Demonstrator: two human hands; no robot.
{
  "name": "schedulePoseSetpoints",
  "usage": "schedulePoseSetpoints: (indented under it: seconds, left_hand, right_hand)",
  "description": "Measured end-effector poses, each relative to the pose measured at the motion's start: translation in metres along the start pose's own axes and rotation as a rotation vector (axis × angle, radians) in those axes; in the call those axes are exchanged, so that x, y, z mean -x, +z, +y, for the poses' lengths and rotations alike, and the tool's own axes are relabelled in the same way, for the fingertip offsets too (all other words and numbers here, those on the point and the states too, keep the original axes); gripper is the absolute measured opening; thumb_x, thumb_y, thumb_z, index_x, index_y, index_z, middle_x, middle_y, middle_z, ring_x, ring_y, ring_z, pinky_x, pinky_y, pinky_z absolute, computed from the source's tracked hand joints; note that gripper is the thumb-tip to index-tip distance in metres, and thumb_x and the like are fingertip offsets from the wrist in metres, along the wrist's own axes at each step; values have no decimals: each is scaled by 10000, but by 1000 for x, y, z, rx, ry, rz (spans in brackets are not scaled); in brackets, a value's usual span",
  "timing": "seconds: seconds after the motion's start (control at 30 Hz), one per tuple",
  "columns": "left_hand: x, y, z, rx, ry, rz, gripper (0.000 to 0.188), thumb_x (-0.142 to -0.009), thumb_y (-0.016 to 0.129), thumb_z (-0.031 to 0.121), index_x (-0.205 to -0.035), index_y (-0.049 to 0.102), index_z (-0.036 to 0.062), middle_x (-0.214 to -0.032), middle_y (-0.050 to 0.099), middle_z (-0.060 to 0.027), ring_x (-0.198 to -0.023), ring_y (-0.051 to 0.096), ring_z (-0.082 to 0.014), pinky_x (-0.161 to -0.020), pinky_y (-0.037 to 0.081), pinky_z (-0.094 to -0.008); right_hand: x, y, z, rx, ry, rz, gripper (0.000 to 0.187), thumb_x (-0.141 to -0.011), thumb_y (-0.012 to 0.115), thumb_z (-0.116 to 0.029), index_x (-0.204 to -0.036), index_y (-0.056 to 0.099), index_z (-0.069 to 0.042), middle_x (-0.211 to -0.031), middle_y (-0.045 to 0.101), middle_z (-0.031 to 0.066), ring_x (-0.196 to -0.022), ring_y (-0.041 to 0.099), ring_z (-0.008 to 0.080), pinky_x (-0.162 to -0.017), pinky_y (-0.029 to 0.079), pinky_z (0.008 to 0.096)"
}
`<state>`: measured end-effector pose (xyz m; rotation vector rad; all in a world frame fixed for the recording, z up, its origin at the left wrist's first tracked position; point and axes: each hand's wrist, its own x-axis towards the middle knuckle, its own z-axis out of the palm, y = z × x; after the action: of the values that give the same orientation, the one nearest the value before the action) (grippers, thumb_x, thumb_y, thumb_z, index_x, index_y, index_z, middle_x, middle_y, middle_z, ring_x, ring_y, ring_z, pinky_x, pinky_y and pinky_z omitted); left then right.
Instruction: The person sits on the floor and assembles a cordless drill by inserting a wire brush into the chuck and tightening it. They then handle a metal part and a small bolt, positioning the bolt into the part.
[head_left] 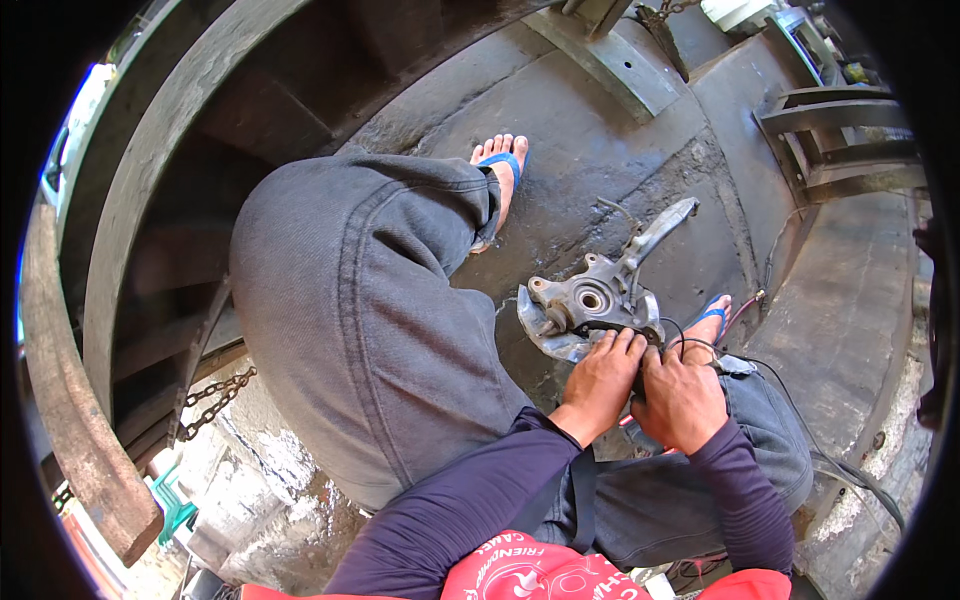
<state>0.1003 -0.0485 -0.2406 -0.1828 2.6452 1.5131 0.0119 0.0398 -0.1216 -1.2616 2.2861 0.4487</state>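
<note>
A steering knuckle of bare grey metal, with a round bore and a long arm pointing to the upper right, lies between my legs. A bent metal shield shows at its left side. My left hand is closed at the knuckle's near edge, its fingertips hidden against the metal. Right beside it, my right hand is also closed, thumb side toward the left hand. What it holds is hidden by the fingers. A thin black cable runs over and past the right hand.
Both feet wear blue flip-flops; my left foot rests on the dark, stained floor. Steel beams stand ahead, with a metal frame at the right. A chain and a wooden plank are at the left.
</note>
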Motion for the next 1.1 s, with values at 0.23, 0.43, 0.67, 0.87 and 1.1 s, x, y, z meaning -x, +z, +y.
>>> schedulePoseSetpoints:
  seconds: [0.23, 0.43, 0.67, 0.87, 1.1]
  left_hand:
    - [-15, -7, -8, 108, -141, -46, 523, -845, 636, -41, -1358, 535, -29, -1374, 608, -245, -1319, 572, -418, -1073, 511, -452]
    - [-14, -10, 7, 11, -119, 24, 504, -843, 644, -48, -1334, 532, -28, -1345, 611, -237, -1290, 589, -413, -1033, 535, -458]
    - [-12, -18, 9, -100, -159, -54, 464, -891, 632, -15, -1346, 541, -38, -1348, 613, -243, -1265, 614, -393, -1015, 557, -435]
    - [-8, -22, 14, -115, -159, -75, 473, -922, 613, 16, -1384, 536, -46, -1369, 605, -240, -1283, 604, -395, -1033, 553, -434]
    - [-9, -25, 16, -113, -143, -69, 462, -919, 607, 9, -1370, 537, -61, -1353, 610, -235, -1265, 612, -387, -1017, 559, -431]
  right_hand:
    - [-34, -17, 21, -153, -4, -128, 318, -765, 752, -309, -891, 739, -16, -933, 750, 210, -797, 758, 397, -717, 605, 501]
    - [-28, -29, 31, -228, 13, -187, 382, -766, 760, -332, -1032, 764, -57, -1016, 760, 153, -935, 764, 373, -950, 311, 872]
    - [-21, -20, 27, -285, -7, -142, 497, -756, 778, -313, -1156, 710, -26, -1105, 730, 171, -937, 754, 380, -918, 540, 562]
    - [-16, -25, 23, -262, -20, -111, 482, -750, 782, -297, -1124, 700, -5, -1103, 721, 196, -920, 751, 387, -862, 563, 507]
    - [-16, -31, 21, -275, -10, -92, 426, -752, 736, -277, -1078, 695, -5, -1021, 718, 200, -881, 744, 399, -826, 567, 531]
